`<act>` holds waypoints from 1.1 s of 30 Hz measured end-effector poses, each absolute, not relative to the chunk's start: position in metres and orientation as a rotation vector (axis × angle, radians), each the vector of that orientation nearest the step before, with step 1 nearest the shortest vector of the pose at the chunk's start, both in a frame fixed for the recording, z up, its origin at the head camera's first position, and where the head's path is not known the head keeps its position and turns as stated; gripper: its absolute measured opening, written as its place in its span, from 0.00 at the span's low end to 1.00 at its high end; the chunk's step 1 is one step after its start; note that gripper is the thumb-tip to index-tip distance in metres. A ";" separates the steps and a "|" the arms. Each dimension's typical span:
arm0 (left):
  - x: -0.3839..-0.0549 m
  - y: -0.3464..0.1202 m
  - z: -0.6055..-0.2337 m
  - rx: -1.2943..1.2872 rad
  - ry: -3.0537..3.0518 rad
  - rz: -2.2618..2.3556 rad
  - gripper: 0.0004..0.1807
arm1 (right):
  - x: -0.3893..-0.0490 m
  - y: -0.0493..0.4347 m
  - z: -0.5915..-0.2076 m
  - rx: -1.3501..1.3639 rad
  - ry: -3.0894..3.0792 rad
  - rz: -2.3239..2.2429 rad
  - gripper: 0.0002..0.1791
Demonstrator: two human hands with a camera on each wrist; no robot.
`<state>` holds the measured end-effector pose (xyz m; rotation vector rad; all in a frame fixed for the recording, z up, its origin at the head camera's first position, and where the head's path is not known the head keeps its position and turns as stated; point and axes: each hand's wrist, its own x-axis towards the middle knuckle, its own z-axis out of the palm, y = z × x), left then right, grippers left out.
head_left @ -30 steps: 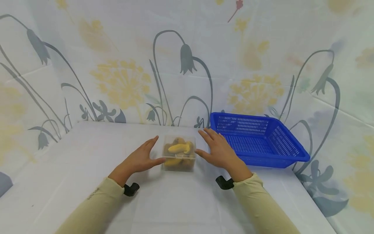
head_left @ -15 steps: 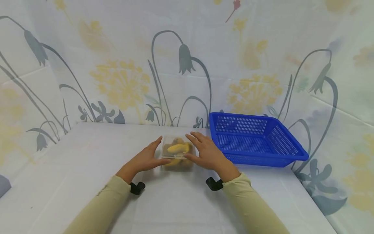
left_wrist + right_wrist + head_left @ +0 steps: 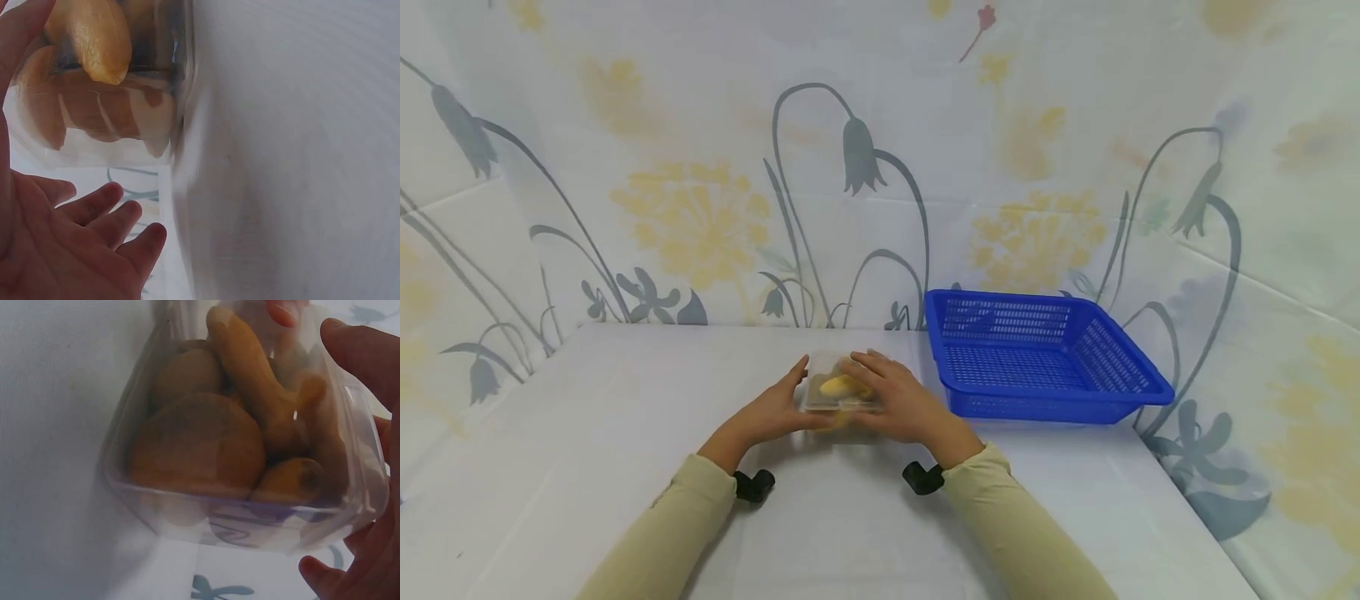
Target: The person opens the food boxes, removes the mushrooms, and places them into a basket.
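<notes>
A clear plastic box with a lid stands on the white table, holding yellow banana-shaped pieces and rounded brownish pieces. My left hand is at the box's left side, its thumb across the front and its other fingers spread, several of them apart from the wall in the left wrist view. From the right, my right hand reaches over the lid's right part, thumb toward the front, fingers extended. Whether either hand bears on the box is hard to tell. My right hand hides the box's right side in the head view.
A blue perforated plastic basket stands at the back right of the table. Behind rises a floral-printed cloth. Each wrist carries a small black device, such as the left one.
My right hand has moved left, from beside the box to over its right part. My left hand has come slightly closer to the box. The head view has shifted a little.
</notes>
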<state>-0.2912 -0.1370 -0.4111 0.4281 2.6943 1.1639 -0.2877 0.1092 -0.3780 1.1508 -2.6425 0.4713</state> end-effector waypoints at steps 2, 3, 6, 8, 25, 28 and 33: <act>-0.292 -0.137 -0.412 0.420 2.673 1.191 0.69 | -0.288 0.107 -0.380 1.168 -2.646 0.477 0.37; -0.293 -0.137 -0.413 0.415 2.662 1.201 0.70 | -0.289 0.106 -0.381 1.171 -2.650 0.477 0.37; -0.293 -0.137 -0.412 0.414 2.629 1.235 0.70 | -0.289 0.104 -0.382 1.171 -2.654 0.480 0.36; -0.293 -0.137 -0.412 0.419 2.603 1.260 0.71 | -0.289 0.103 -0.382 1.168 -2.648 0.491 0.35; -0.293 -0.129 -0.422 0.475 2.464 1.590 0.68 | -0.290 0.096 -0.384 1.254 -2.543 0.422 0.30; -0.293 -0.125 -0.425 0.489 2.465 1.613 0.66 | -0.289 0.100 -0.386 1.247 -2.516 0.423 0.30; -0.293 -0.118 -0.428 0.477 2.468 1.597 0.64 | -0.285 0.108 -0.391 1.251 -2.482 0.428 0.29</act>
